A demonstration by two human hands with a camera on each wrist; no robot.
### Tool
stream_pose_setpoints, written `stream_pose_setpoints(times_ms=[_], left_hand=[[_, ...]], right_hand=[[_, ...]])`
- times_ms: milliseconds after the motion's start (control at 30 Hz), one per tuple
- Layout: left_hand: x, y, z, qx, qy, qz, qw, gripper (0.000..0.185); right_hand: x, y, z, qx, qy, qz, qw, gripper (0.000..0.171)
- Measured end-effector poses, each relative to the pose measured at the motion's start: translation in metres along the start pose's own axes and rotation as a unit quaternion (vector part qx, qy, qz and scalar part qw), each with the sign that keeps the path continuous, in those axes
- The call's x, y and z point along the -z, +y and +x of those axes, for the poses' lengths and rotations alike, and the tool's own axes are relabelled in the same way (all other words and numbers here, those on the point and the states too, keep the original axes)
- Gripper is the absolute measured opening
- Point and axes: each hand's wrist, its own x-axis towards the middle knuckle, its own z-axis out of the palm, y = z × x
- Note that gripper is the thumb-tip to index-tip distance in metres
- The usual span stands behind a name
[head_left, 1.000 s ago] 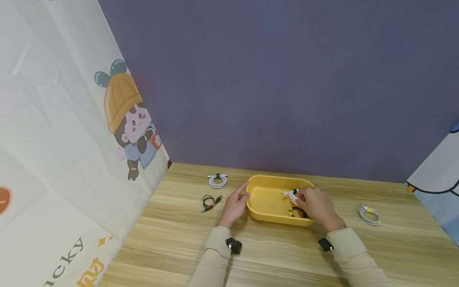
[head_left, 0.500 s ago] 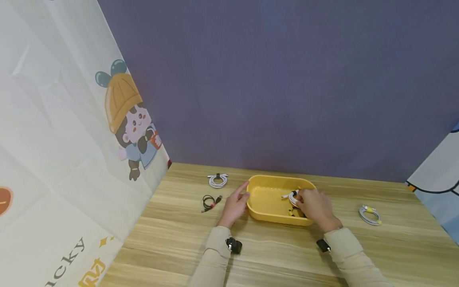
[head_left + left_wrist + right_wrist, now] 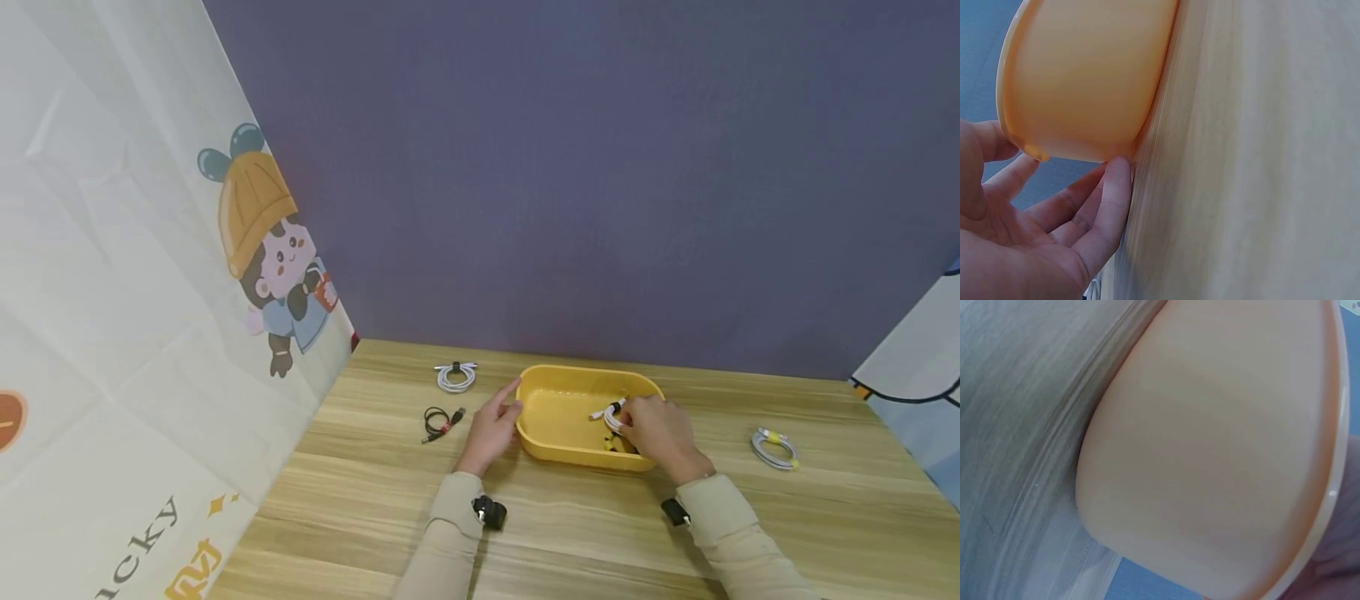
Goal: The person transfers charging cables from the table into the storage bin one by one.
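A yellow plastic bin (image 3: 558, 455) stands on the wooden table. My left hand (image 3: 489, 433) holds its left end; in the left wrist view the thumb is at the rim and several fingertips (image 3: 1120, 172) touch the outer wall. My right hand (image 3: 662, 433) reaches over the right end and pinches a coiled white cable (image 3: 611, 418) with a black tie, low inside the bin. A dark cable with yellow parts (image 3: 615, 445) lies below it, partly hidden by the hand. The right wrist view mostly shows the bin's outer wall (image 3: 1204, 450), hiding the fingers.
Left of the bin lie a coiled white cable (image 3: 456, 379) with a black tie and a coiled black USB cable (image 3: 442, 424) with a red tie. Toward the right lies a grey cable (image 3: 772, 451) with yellow ties. A dark blue panel (image 3: 570, 183) rises behind the table.
My right hand has moved slightly left and lower with the white cable, which now covers more of the dark cable. The left hand stays in place.
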Motion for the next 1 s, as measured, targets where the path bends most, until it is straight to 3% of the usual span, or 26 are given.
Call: stream_pose_setpoints(times_ms=[433, 1000], left_hand=[[0.0005, 0.0003, -0.0002, 0.008, -0.003, -0.004, 1.0, 0.047], [0.0006, -0.0007, 0.0011, 0.011, -0.007, -0.011, 0.9999, 0.047]], right_hand=[[0.0004, -0.0018, 0.0023, -0.012, -0.018, -0.001, 1.0, 0.021], [-0.0021, -0.0009, 0.0074, -0.012, -0.007, -0.009, 1.0, 0.022]])
